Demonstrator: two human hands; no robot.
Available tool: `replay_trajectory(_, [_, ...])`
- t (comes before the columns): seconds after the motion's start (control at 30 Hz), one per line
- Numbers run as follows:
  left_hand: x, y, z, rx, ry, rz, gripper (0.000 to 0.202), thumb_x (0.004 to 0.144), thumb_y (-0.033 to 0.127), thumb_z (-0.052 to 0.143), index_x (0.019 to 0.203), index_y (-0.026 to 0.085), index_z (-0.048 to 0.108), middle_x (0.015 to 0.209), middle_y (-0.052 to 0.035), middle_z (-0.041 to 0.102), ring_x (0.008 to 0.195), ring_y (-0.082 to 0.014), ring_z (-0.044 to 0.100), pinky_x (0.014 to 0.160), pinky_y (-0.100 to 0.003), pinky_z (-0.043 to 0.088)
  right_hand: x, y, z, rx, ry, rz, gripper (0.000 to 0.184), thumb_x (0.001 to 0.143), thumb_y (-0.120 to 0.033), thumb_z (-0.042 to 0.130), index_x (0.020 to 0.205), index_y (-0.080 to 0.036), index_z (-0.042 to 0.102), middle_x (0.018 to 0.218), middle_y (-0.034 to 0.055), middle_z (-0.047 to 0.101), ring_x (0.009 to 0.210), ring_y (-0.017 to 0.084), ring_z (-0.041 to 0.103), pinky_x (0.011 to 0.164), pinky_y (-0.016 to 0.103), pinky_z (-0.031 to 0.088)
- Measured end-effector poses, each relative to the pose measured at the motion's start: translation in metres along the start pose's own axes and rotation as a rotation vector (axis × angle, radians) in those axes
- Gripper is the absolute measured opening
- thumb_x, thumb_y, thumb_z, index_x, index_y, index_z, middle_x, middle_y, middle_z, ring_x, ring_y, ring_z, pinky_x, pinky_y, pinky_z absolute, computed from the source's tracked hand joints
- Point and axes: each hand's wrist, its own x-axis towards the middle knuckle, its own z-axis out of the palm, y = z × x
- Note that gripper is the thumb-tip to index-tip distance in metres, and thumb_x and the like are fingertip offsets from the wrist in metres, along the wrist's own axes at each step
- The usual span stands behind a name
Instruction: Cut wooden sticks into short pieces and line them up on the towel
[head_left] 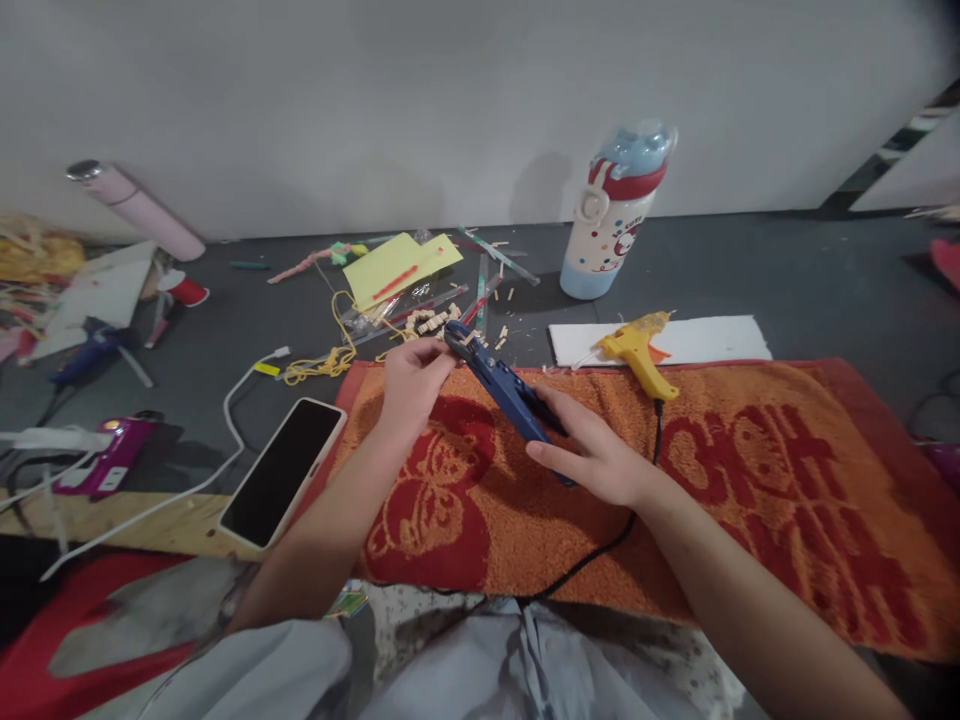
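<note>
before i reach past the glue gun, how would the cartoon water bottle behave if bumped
The cartoon water bottle would probably tip if pushed high up, since it stands tall on a narrow base. Once over, it would likely roll, as its body looks round. It could be heavy if full, but its opaque-looking sides hide any contents.

The right hand is holding pliers; the left hand is sitting beside their tip, which is pointing toward eleven o'clock.
</note>
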Motion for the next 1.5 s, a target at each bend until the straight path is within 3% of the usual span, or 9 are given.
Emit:
replay_trajectory(0.23, [-0.0016,-0.0014,-0.0020,0.070,0.023,0.101,0.009,0.063,0.021,0.062,0.056,0.016,0.064,0.051,0.0037,0.054,0.051,-0.0074,0.045,0.051,-0.021,0.033,-0.0002,0.0066,0.0010,-0.004,-0.004,0.000,0.061,0.089,-0.051,0.051,0.138,-0.015,0.041,0.137,0.0172,0.053,0.127,0.033,0.051,0.106,0.051,0.040])
replay_trajectory(0.6, [-0.0034,-0.0013,-0.0029,0.121,0.035,0.206,0.016,0.068,0.026,0.064,0.056,0.015,0.060,0.055,0.0024,0.053,0.058,-0.0094,0.047,0.058,-0.022,0.038,0.0005,0.0091,0.0023,-0.008,0.015,-0.011,0.058,0.090,-0.050,0.049,0.136,-0.016,0.044,0.132,0.0157,0.058,0.123,0.032,0.054,0.103,0.049,0.043])
replay_trajectory(1.5, [-0.0042,-0.0003,-0.0012,0.139,0.069,0.225,0.018,0.069,0.026,0.063,0.055,0.016,0.056,0.054,0.0031,0.050,0.056,-0.0092,0.044,0.056,-0.022,0.035,0.0025,0.0084,0.0035,-0.079,0.050,-0.001,0.049,0.092,-0.046,0.046,0.132,-0.018,0.049,0.125,0.0137,0.063,0.117,0.031,0.058,0.099,0.049,0.046])
